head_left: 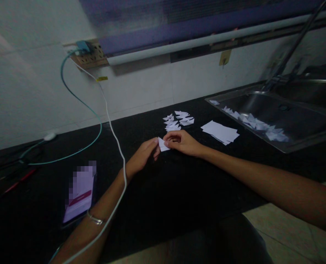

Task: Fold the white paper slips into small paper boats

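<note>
Paper is sitting pinched between my 2 hands: 1 small folded piece (162, 144), white, thin and sharp-creased, coming to a point on its left side. My left hand (142, 156) is narrowing to a pinch, thumb and fingertips closing on the left edge of the piece while the other fingers are curling under. My right hand (183, 142) is arching over the right side, fingers bent and nearly closed, tips pressing on the paper and the heel resting on the countertop (179, 190). The piece is lying low, touching or just above the dark, smooth, slightly glossy surface; I cannot tell which. It is sitting about midway along the countertop, nearer the back edge than the front.

Just beyond my fingertips, toward the back edge, a loose pile of folded pieces (178, 121) is lying, small white triangular shapes overlapping one another. Near my right hand, toward the right end, a fanned stack of flat sheets (220, 132) is resting, rectangular and unfolded. A steel sink (295, 145) is sitting past it, holding more folded pieces in a scattered row. A white cable (116, 145) is crossing my left forearm, where a thin metal bracelet (95, 219) is circling the wrist. A lit phone (80, 196) is lying near the front left edge.
</note>
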### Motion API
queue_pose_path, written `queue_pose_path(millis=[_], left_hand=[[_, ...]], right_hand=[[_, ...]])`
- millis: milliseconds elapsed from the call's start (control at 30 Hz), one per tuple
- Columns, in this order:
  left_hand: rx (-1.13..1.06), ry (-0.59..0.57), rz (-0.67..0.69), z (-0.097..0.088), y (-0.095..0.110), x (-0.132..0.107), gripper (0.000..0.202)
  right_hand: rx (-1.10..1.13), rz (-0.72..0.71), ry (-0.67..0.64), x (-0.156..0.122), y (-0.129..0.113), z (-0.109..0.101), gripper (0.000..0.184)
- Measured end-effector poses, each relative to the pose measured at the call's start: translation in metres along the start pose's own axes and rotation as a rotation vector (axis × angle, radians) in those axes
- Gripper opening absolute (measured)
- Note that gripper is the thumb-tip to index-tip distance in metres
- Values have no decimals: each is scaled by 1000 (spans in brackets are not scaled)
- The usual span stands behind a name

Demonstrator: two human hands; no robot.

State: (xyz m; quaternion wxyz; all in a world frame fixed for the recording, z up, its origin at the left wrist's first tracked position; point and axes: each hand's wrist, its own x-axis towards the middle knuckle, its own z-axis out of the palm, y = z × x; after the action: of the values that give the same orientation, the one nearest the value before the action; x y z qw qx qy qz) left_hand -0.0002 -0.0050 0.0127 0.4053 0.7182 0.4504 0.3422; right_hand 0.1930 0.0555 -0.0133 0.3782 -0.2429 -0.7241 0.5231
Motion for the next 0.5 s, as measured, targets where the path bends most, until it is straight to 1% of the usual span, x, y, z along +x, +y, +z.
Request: queue_pose_path(millis=[133, 267, 400, 500], left_hand=[[-102, 37, -11, 0, -9, 3, 31], [-97, 87, -28, 2, -12, 6, 28], [27, 141, -50, 5, -10, 5, 28], [146, 168, -42, 8, -8, 4, 26]], right_hand=[[62, 29, -11, 0, 0, 0, 15], [22, -3, -44, -2, -2, 1, 18], [-49, -53, -11, -3, -3, 4, 20], [-141, -67, 35, -5, -3, 6, 28]])
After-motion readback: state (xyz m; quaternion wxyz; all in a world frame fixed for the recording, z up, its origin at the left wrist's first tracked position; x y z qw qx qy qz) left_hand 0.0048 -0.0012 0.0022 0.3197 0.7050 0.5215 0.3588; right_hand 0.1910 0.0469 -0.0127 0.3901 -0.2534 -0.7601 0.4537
